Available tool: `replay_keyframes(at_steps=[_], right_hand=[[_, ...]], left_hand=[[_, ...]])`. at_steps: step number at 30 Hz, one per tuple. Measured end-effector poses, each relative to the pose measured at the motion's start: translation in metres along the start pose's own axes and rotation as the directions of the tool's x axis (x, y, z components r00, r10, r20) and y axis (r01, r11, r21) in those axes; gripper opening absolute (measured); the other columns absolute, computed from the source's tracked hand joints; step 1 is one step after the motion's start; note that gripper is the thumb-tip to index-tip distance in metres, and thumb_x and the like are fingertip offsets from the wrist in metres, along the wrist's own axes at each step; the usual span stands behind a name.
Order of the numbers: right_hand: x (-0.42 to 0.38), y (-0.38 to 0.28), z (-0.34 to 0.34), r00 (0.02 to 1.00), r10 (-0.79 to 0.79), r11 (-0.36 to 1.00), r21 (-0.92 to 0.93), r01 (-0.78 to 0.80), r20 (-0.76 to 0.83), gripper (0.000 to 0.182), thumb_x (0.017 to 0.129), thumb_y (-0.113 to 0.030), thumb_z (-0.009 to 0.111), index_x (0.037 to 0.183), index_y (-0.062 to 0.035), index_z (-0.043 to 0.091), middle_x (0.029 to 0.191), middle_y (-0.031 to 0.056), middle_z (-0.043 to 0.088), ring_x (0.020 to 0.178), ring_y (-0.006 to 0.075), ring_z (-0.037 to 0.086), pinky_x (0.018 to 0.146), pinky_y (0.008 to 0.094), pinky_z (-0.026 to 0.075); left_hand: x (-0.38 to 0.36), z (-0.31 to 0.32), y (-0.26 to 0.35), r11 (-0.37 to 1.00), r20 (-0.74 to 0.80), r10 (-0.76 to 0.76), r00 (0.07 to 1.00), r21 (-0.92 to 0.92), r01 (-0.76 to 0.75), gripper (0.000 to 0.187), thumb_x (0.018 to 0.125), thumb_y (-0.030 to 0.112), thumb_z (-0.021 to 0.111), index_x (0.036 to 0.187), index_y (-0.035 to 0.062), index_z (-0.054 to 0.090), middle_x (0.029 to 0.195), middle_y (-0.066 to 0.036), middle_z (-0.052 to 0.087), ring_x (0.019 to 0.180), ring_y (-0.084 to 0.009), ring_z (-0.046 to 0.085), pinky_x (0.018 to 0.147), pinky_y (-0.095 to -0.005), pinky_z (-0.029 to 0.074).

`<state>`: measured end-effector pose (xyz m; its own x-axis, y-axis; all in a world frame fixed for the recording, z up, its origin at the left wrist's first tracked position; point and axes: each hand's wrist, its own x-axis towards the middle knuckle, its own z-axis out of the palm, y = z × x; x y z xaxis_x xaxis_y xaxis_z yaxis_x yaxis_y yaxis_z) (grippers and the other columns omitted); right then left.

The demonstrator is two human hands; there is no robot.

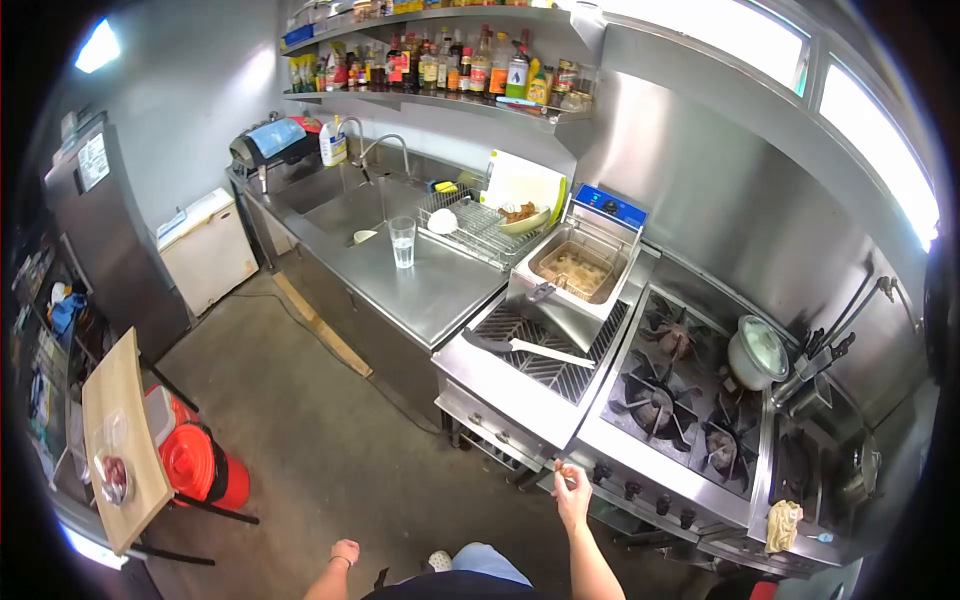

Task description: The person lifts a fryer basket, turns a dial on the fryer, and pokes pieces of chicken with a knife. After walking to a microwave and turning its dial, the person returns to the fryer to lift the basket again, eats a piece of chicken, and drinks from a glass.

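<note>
My right hand (572,492) is in front of the stove (675,400), near its row of black knobs (632,490). Its fingers are bent together; whether they pinch a knob or some small thing, I cannot make out. Low in the view, away from any surface, my left hand (345,552) is curled into a fist, and no object shows in it. A long pale-handled tool with a dark end (530,348) lies across the ridged griddle (490,325). Behind it stands a deep fryer (575,270) with brownish liquid and a wire basket.
A lidded white pot (757,352) sits on the back right burner. On the steel counter (420,305) are a glass of water (402,243) and a dish rack (470,232). A wooden table (120,420) and red bins (205,465) stand left. A yellowish cloth (784,525) hangs at right.
</note>
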<state>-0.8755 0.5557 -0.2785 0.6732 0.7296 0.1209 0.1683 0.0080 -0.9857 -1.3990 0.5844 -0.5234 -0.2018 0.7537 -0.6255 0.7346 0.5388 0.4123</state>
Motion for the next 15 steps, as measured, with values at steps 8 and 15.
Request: replay_keyframes(at_steps=[8,15], right_hand=[[0.116,0.023,0.035,0.967,-0.146,0.961,-0.262,0.089,-0.209,0.021,0.077,-0.007,0.068,0.095,-0.0009,0.059,0.071,0.007,0.064,0.053,0.0102,0.057,0.049,0.0242,0.045],[0.138,0.039,0.069,0.929,-0.169,0.97,-0.224,0.097,-0.328,0.024,0.074,-0.003,0.069,0.095,-0.0017,0.058,0.073,0.0041,0.062,0.05,0.0079,0.053,0.047,0.0222,0.043]], left_hand=[[0.048,-0.034,0.227,0.829,-0.108,0.287,0.952,-0.47,-0.303,0.016,0.087,0.016,0.056,0.091,0.0033,0.066,0.076,-0.007,0.067,0.066,-0.0104,0.062,0.056,-0.0242,0.05],[-0.007,-0.097,0.536,0.632,0.311,0.682,0.662,-0.706,-0.319,0.037,0.097,0.031,0.045,0.112,-0.0009,0.055,0.099,-0.012,0.064,0.084,-0.0194,0.065,0.07,-0.0279,0.053]])
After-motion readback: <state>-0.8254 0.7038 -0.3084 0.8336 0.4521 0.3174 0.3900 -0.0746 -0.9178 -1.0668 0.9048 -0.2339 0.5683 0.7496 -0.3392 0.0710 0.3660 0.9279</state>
